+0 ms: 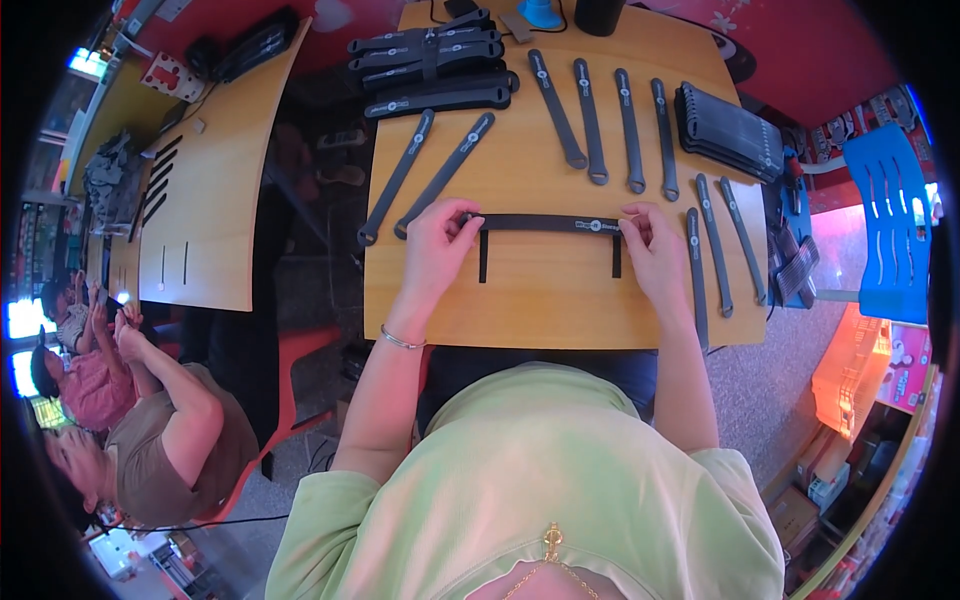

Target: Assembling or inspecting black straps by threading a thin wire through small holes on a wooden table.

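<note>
The left hand (pixel 440 243) and the right hand (pixel 654 250) each pinch one end of a black strap (pixel 545 223) — thumb and forefinger are nearly closed, with only the strap between. It runs straight from fingers to fingers; whether it touches the wooden table (pixel 550 315) I cannot tell. Just nearer to the body than the fingers are two short black strips (pixel 484 258), one close to each hand.

The work looks only partly done, in my judgement. A pile of straps (pixel 430 74), well beyond the left fingers, seems already gathered. Nine loose straps (pixel 589 120) seem not gathered yet — two beyond the left fingers, four beyond the held strap, three right of the right fingers.
</note>
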Demonstrator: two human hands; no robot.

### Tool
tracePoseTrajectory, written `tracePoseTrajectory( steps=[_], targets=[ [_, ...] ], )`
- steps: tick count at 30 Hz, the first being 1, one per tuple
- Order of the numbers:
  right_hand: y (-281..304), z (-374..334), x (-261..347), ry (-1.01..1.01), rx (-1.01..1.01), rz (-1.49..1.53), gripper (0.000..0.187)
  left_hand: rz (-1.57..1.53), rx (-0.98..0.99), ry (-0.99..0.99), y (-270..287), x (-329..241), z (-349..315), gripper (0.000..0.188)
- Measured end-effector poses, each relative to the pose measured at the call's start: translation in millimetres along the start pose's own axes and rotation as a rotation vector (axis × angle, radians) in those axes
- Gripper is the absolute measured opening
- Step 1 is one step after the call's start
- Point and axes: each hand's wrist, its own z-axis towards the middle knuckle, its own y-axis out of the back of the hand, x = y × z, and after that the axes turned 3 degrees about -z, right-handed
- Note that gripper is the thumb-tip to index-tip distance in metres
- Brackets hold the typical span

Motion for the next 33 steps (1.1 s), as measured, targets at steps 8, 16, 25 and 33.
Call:
tracePoseTrajectory(
  steps=[8,16,25,33],
  targets=[
    [-1,2,1,-0.021,-0.012,-0.065,0.017,0.021,-0.039,0.004,-5,11,5,0.015],
    [-3,2,-2,0.006,-0.040,-0.093,0.017,0.062,-0.046,-0.001,-7,14,5,0.015],
    [-4,3,-5,0.024,-0.060,-0.121,0.018,0.087,-0.061,-0.015,-8,13,5,0.015],
    [-4,4,-4,0.017,-0.050,-0.103,0.018,0.090,-0.065,-0.017,-9,11,5,0.015]
  ],
)
